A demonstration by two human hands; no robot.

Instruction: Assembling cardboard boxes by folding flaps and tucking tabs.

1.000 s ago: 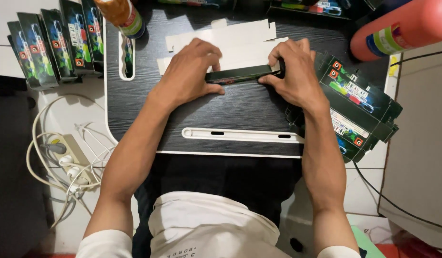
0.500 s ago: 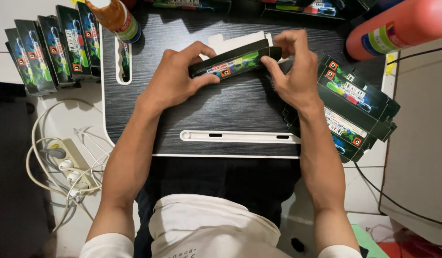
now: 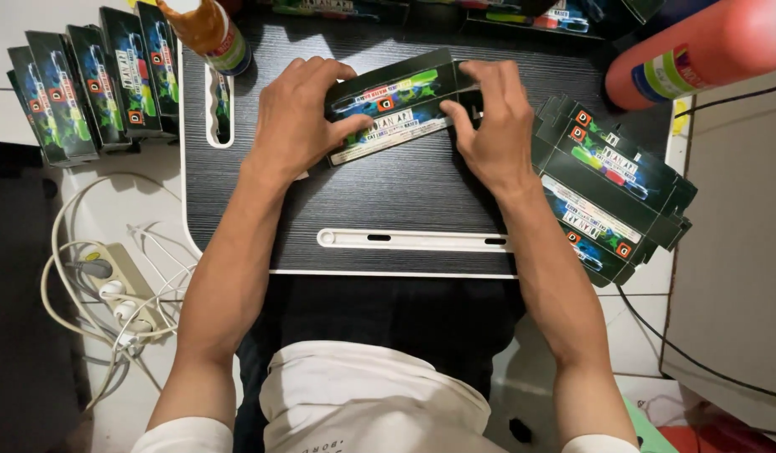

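Black lap desk (image 3: 388, 201) | both hands (bare) grip long dark carton (image 3: 392, 105)

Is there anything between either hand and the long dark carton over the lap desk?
Nothing visible. The left hand and right hand each grip an end of the long dark carton directly, above the lap desk.

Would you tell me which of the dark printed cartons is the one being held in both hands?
The folded-up carton on the black lap desk, gripped by left hand and right hand; the flat stack lies untouched at right.
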